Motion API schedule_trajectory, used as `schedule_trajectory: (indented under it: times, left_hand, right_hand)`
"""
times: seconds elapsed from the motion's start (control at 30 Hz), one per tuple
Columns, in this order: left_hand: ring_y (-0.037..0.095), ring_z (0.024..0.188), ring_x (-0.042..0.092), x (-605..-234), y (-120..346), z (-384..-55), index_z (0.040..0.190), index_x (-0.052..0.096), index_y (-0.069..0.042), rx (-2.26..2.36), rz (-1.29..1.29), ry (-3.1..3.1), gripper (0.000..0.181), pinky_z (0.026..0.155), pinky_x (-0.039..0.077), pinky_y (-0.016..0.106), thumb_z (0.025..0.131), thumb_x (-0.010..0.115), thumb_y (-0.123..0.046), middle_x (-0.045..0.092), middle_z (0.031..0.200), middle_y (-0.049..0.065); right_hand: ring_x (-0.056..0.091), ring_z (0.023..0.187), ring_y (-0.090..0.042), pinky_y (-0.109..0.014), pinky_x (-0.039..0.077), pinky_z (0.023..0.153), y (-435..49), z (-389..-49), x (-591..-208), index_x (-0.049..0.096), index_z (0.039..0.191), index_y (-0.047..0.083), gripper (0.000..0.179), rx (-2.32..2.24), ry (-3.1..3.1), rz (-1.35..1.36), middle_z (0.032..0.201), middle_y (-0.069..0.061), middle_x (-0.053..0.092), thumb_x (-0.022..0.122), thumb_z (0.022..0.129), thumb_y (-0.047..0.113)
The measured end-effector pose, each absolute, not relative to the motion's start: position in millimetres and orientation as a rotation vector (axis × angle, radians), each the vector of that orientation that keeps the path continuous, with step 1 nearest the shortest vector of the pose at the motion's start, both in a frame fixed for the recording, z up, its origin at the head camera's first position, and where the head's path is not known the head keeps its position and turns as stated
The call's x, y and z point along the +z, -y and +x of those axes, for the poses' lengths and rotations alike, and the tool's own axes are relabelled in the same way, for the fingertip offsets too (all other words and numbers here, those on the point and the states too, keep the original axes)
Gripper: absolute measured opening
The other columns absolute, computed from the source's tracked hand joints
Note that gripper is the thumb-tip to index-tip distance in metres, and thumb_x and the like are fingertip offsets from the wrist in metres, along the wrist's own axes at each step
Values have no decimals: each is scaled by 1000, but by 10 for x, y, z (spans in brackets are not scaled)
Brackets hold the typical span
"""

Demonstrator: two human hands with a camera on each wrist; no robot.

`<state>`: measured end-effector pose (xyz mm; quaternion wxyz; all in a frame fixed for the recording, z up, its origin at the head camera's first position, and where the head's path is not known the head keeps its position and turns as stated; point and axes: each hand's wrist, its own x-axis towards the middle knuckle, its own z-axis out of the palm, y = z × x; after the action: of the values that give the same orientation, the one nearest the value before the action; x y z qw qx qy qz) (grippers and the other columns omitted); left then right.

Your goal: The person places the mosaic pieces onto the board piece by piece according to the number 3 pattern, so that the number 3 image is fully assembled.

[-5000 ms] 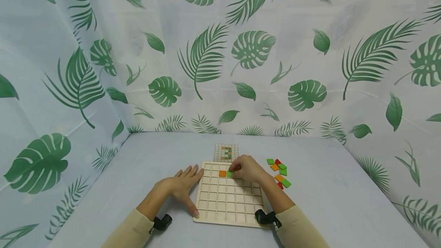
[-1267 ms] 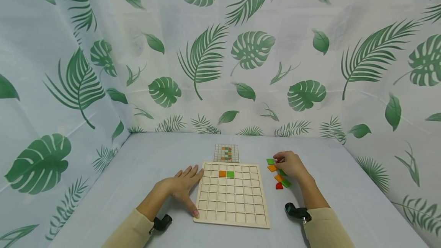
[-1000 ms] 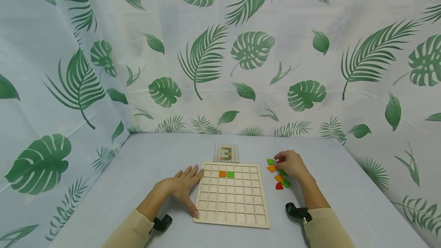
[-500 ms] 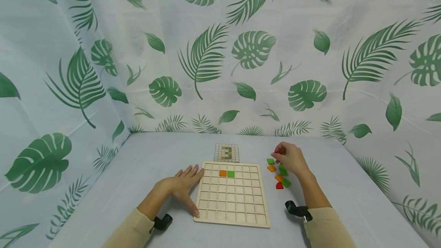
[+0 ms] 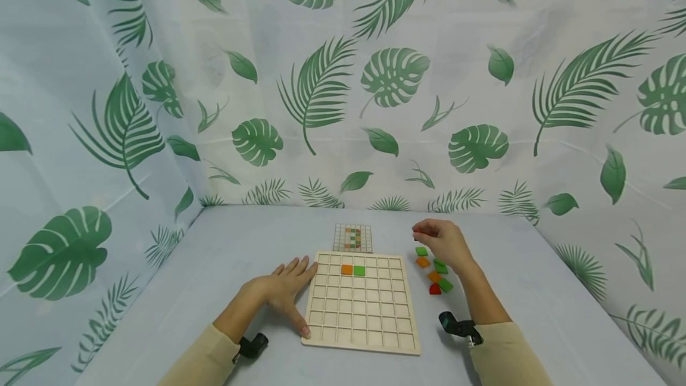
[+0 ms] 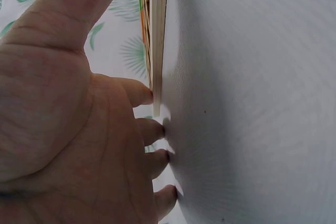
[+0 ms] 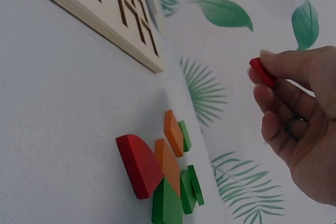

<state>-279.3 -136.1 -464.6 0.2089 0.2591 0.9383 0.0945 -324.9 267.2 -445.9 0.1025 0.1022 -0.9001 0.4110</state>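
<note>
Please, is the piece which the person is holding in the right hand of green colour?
No, the right wrist view shows that the right hand pinches a red piece.

Soft, diffuse light fills the head view, with faint shadows on the bench [image 5: 536, 290] and wide-angle stretching toward the frame's edges. The left wrist view is dimmer, its hand [image 6: 68, 129] shaded, a soft-edged shadow running down mid-frame.
</note>
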Motion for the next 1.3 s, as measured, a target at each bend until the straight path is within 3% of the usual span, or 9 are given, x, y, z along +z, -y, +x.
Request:
schedule_trajectory:
  times: [0.07,0.3,0.43,0.63,0.8,0.97,1.1,1.3]
  left_hand:
    - [36,163,3,-4642,1362,-2794,169,9,-17,263,720,-2612,146,131,11,58,61,90,-72,4,176,14]
    - [36,163,2,-4644,1367,-2807,169,8,-17,253,719,-2605,146,131,10,58,61,89,-74,3,176,14]
    - [36,163,2,-4647,1365,-2806,169,8,-17,242,720,-2609,146,131,11,57,61,89,-74,3,176,14]
    - [36,163,3,-4631,1352,-2791,169,9,-16,241,712,-2617,146,131,12,57,61,90,-72,4,176,14]
    - [36,163,4,-4624,1348,-2787,169,9,-16,244,715,-2616,146,131,12,57,61,90,-72,5,176,14]
    - [36,163,3,-4624,1350,-2790,169,9,-17,252,715,-2610,146,131,11,57,61,89,-73,4,176,14]
    - [37,163,2,-4618,1357,-2791,169,9,-16,256,716,-2607,146,131,11,58,61,90,-73,3,176,14]
    - [37,163,2,-4616,1358,-2794,169,9,-16,262,724,-2606,146,130,11,59,61,89,-73,3,176,15]
  right_hand:
    - [71,93,-37,-29,59,72,-2648,-3265,-4464,76,115,8,17,1229,2647,324,102,-13,78,70,101,15]
    - [72,90,-40,-45,64,75,-2542,-3265,-4483,76,120,3,22,1403,2632,388,104,-24,75,70,100,11]
    - [75,87,-32,-40,65,75,-2490,-3278,-4503,74,118,1,20,1468,2625,448,104,-28,74,69,100,8]
    - [74,90,-32,-28,60,73,-2391,-3286,-4520,76,112,8,15,1346,2651,492,101,-11,78,74,98,14]
    - [72,83,-29,-30,58,71,-2324,-3278,-4522,76,109,9,14,1308,2659,491,96,-4,79,76,96,16]
    - [71,75,-20,-36,62,68,-2279,-3277,-4531,74,110,6,14,1360,2656,523,96,-11,78,73,98,12]
    - [73,75,-25,-33,63,68,-2214,-3280,-4531,71,112,0,16,1452,2647,568,96,-22,75,71,99,8]
    - [74,79,-33,-41,65,75,-2124,-3292,-4558,68,120,-5,28,1611,2688,563,97,-24,72,72,98,11]
